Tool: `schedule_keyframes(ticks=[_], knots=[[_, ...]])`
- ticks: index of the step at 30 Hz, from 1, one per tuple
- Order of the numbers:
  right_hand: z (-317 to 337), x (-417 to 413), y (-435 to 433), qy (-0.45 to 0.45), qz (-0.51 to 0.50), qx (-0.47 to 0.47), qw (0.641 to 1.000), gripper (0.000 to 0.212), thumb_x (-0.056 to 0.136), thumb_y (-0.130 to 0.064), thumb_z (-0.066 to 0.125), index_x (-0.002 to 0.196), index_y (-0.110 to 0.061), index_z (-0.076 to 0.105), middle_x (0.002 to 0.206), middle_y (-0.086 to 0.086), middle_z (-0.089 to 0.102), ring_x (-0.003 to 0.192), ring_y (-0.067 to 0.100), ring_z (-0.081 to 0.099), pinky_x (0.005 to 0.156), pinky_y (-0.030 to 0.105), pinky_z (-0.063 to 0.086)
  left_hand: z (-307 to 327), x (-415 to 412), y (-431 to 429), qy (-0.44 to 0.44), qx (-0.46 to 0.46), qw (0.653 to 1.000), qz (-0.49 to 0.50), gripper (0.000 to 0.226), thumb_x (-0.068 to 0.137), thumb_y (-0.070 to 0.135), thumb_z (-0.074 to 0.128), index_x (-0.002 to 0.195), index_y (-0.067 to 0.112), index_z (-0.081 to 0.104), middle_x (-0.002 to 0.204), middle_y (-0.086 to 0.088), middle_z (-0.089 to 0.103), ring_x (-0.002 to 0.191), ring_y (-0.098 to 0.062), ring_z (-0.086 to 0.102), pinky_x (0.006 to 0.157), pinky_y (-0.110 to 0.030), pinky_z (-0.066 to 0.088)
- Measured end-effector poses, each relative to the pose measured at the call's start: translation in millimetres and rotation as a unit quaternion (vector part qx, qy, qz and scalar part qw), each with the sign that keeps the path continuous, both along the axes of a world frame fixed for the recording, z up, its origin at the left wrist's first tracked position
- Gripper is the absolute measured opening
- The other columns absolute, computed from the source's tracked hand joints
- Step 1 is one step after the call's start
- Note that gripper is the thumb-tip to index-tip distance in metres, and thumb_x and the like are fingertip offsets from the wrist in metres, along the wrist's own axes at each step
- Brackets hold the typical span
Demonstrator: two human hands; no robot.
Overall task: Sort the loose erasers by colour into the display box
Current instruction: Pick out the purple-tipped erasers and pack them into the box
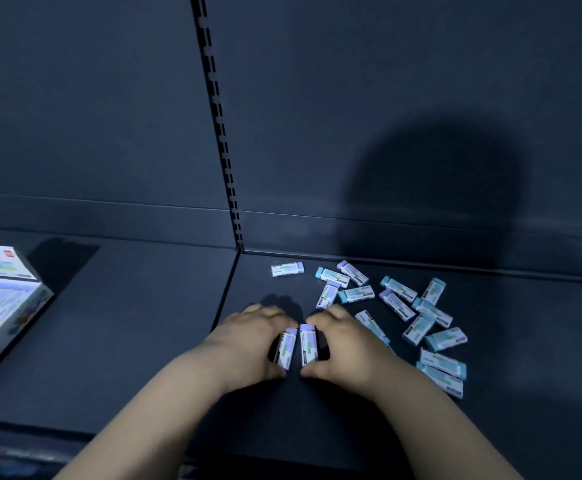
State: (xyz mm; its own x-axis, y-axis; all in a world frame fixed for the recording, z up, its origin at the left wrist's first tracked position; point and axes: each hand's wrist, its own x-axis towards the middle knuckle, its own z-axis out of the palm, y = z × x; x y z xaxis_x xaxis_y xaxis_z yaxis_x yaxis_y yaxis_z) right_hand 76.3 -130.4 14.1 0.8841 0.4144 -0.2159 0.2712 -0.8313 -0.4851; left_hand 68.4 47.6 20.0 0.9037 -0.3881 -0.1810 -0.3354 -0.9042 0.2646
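Small rectangular erasers (396, 303) in white paper sleeves, purple or teal at one end, lie scattered on the dark shelf (144, 341), mostly to my right. My left hand (251, 341) is palm down, fingers (268, 315) and thumb curled round a purple-ended eraser (287, 348). My right hand (345, 344) mirrors it, gripping a second purple-ended eraser (308, 344) just beside the first. Both forearms reach forward. The printed cardboard display box (2, 306) sits well apart, far left.
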Motion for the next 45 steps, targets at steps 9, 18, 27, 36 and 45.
schedule_keyframes(ticks=[9,18,27,36,45], knots=[[7.6,-4.4,5.6,-0.025,0.031,0.024,0.999,0.062,0.07,-0.043,0.073,0.124,-0.03,0.044,0.122,-0.013,0.038,0.105,0.009,0.049,0.09,0.028,0.044,-2.9,-24.3,6.9,-0.077,-0.045,0.993,0.077,0.063,0.075,0.049,0.064,0.13,0.04,0.034,0.131,0.019,0.037,0.123,-0.005,0.031,0.103,-0.022,0.026],[15.1,-28.9,96.2,-0.056,0.007,0.053,0.997,0.065,0.069,-0.041,0.075,0.126,-0.03,0.044,0.123,-0.015,0.037,0.104,0.008,0.05,0.09,0.028,0.045,-0.2,-42.8,93.8,-0.142,-0.065,0.986,0.061,0.056,0.079,0.048,0.059,0.129,0.041,0.035,0.13,0.022,0.038,0.119,-0.004,0.033,0.094,-0.021,0.025],[18.5,-62.0,257.2,-0.098,-0.045,0.097,0.989,0.072,0.069,-0.044,0.074,0.131,-0.032,0.04,0.121,-0.02,0.036,0.107,0.003,0.047,0.093,0.025,0.043,6.6,-60.4,265.2,-0.153,-0.086,0.984,0.034,0.062,0.062,0.064,0.049,0.119,0.039,0.048,0.115,0.02,0.058,0.109,-0.012,0.052,0.084,-0.027,0.04],[30.9,-83.0,328.9,-0.093,-0.038,0.113,0.989,0.073,0.07,-0.046,0.074,0.132,-0.031,0.04,0.121,-0.019,0.037,0.099,0.0,0.046,0.092,0.024,0.044,22.6,-81.7,333.3,-0.145,-0.099,0.984,0.035,0.063,0.077,0.054,0.06,0.133,0.041,0.035,0.131,0.024,0.042,0.123,-0.003,0.033,0.095,-0.02,0.025],[27.4,-66.8,340.3,-0.089,-0.021,0.119,0.989,0.072,0.07,-0.045,0.073,0.133,-0.031,0.041,0.122,-0.021,0.037,0.104,-0.001,0.046,0.092,0.019,0.042,14.9,-81.3,346.1,-0.152,-0.077,0.983,0.065,0.063,0.068,0.059,0.054,0.127,0.038,0.049,0.12,0.022,0.055,0.114,-0.008,0.048,0.087,-0.023,0.03]])
